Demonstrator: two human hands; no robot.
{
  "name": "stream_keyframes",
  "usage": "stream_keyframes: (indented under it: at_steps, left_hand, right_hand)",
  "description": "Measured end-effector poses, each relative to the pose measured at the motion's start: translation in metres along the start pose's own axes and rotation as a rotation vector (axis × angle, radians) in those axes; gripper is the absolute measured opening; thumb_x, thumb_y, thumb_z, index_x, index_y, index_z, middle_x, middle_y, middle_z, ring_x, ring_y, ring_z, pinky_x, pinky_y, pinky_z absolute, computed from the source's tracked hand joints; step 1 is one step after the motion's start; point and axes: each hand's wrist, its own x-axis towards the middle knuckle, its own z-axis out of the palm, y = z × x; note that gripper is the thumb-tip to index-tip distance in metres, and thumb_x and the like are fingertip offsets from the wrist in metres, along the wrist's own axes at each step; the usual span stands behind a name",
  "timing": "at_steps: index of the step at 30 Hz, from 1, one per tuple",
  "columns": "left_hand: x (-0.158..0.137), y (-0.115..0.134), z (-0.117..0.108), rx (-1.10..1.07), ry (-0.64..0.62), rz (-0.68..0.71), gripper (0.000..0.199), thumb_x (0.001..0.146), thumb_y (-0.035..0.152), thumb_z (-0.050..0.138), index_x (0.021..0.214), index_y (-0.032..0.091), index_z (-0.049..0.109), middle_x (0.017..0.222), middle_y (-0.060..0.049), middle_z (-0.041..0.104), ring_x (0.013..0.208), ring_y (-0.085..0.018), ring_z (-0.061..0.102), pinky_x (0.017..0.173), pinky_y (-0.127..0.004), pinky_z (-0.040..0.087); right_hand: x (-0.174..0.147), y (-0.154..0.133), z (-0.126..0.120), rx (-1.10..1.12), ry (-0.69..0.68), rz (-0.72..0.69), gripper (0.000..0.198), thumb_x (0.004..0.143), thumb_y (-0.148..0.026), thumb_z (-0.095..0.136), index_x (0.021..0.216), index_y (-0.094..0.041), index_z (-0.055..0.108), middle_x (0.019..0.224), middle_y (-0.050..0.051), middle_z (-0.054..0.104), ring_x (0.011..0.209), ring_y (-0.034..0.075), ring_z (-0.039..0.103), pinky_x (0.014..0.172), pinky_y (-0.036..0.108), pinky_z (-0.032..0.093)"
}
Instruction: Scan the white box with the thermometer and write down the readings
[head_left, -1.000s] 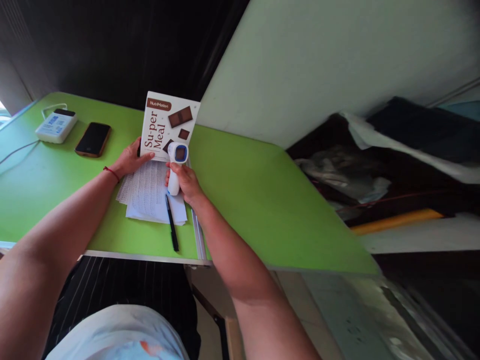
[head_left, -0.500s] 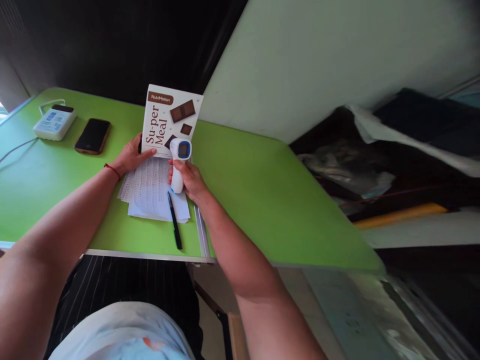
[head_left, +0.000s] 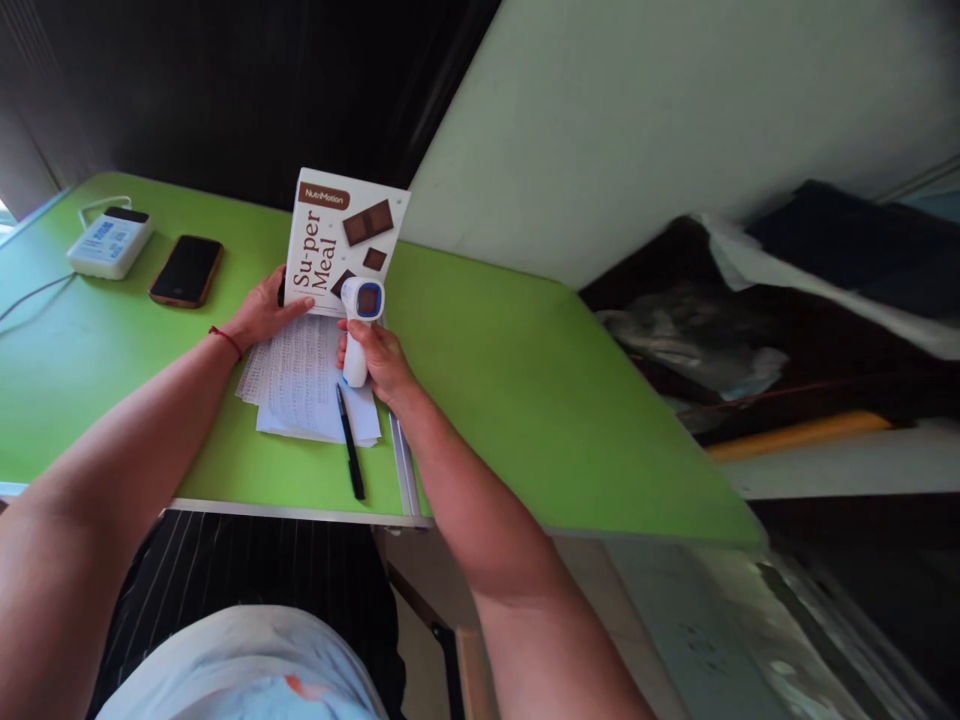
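Note:
My left hand, with a red string at the wrist, grips the lower left edge of a white box printed "Su-per Meal" with chocolate pieces; its thumb lies on the front and its other fingers are mostly hidden. The box is upright, its printed face toward me. In my right hand is a white and blue infrared thermometer, fingers wrapped round its handle. Its screen faces me, and its head overlaps the box's lower right corner. Below both hands lie printed sheets of paper and a black pen.
On the green table, a black phone and a white device with a cable lie at the left. A metal strip runs near the front edge. Dark shelves with cloth and a plastic bag stand at the right.
Almost nothing differs. The box and thermometer appear shifted very slightly to the right, and both hands keep their holds.

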Motion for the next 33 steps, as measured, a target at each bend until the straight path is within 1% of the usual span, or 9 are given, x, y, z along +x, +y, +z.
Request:
stream_keyframes:
  at_steps: [5, 9, 12, 16, 25, 29, 33]
  left_hand:
    - [0.0003, 0.0009, -0.0001, 0.012, -0.012, -0.02, 0.061, 0.087, 0.065, 0.068, 0.13, 0.023, 0.06, 0.126, -0.012, 0.072, 0.117, -0.036, 0.069, 0.103, -0.056, 0.055]
    - [0.0007, -0.0008, 0.0006, 0.013, -0.008, -0.026, 0.063, 0.086, 0.066, 0.068, 0.13, 0.023, 0.06, 0.125, -0.013, 0.072, 0.116, -0.037, 0.069, 0.102, -0.057, 0.055]
    - [0.0002, -0.0012, 0.0, 0.005, -0.006, -0.008, 0.062, 0.086, 0.068, 0.067, 0.129, 0.024, 0.06, 0.125, -0.012, 0.072, 0.116, -0.036, 0.069, 0.101, -0.056, 0.055]
    - [-0.0005, -0.0003, -0.002, 0.019, -0.019, -0.018, 0.064, 0.085, 0.07, 0.066, 0.129, 0.023, 0.06, 0.126, -0.014, 0.072, 0.115, -0.037, 0.069, 0.101, -0.056, 0.055]
    - [0.0012, -0.0025, -0.002, 0.018, -0.003, 0.006, 0.064, 0.086, 0.07, 0.067, 0.13, 0.024, 0.061, 0.126, -0.011, 0.073, 0.115, -0.036, 0.07, 0.1, -0.053, 0.057]
    - [0.0018, -0.0016, -0.0022, 0.033, -0.009, -0.015, 0.063, 0.086, 0.068, 0.066, 0.13, 0.023, 0.061, 0.127, -0.012, 0.073, 0.116, -0.038, 0.069, 0.101, -0.055, 0.056]
    - [0.0027, -0.0033, -0.0021, 0.022, -0.009, -0.007, 0.063, 0.086, 0.068, 0.067, 0.13, 0.023, 0.06, 0.125, -0.011, 0.073, 0.115, -0.037, 0.069, 0.101, -0.055, 0.056]
  right_hand:
    - [0.0002, -0.0004, -0.0008, 0.019, -0.011, 0.001, 0.057, 0.059, -0.069, 0.085, 0.077, -0.024, 0.056, 0.056, -0.007, 0.058, 0.046, 0.009, 0.054, 0.045, 0.025, 0.048]
    - [0.0003, -0.0014, -0.0011, -0.004, -0.019, 0.015, 0.056, 0.062, -0.07, 0.083, 0.08, -0.024, 0.057, 0.058, -0.007, 0.058, 0.048, 0.01, 0.054, 0.047, 0.026, 0.049]
    - [0.0003, -0.0016, -0.0007, -0.012, -0.012, 0.015, 0.056, 0.062, -0.07, 0.083, 0.079, -0.024, 0.056, 0.058, -0.007, 0.058, 0.048, 0.009, 0.054, 0.047, 0.026, 0.049]
    - [0.0008, -0.0012, 0.0003, -0.001, -0.016, 0.001, 0.057, 0.06, -0.071, 0.083, 0.077, -0.024, 0.056, 0.057, -0.007, 0.058, 0.047, 0.01, 0.053, 0.046, 0.026, 0.048]
    - [0.0018, 0.0, 0.0016, -0.012, 0.011, -0.007, 0.054, 0.064, -0.07, 0.082, 0.079, -0.024, 0.057, 0.058, -0.006, 0.057, 0.049, 0.01, 0.053, 0.047, 0.026, 0.048]
    - [0.001, -0.0013, 0.0028, -0.005, 0.011, -0.014, 0.055, 0.063, -0.07, 0.082, 0.077, -0.024, 0.056, 0.057, -0.006, 0.057, 0.048, 0.01, 0.052, 0.046, 0.026, 0.047]
    - [0.0009, -0.0016, 0.0043, -0.018, 0.037, -0.017, 0.053, 0.065, -0.07, 0.081, 0.077, -0.024, 0.056, 0.056, -0.006, 0.056, 0.047, 0.01, 0.052, 0.045, 0.026, 0.045]
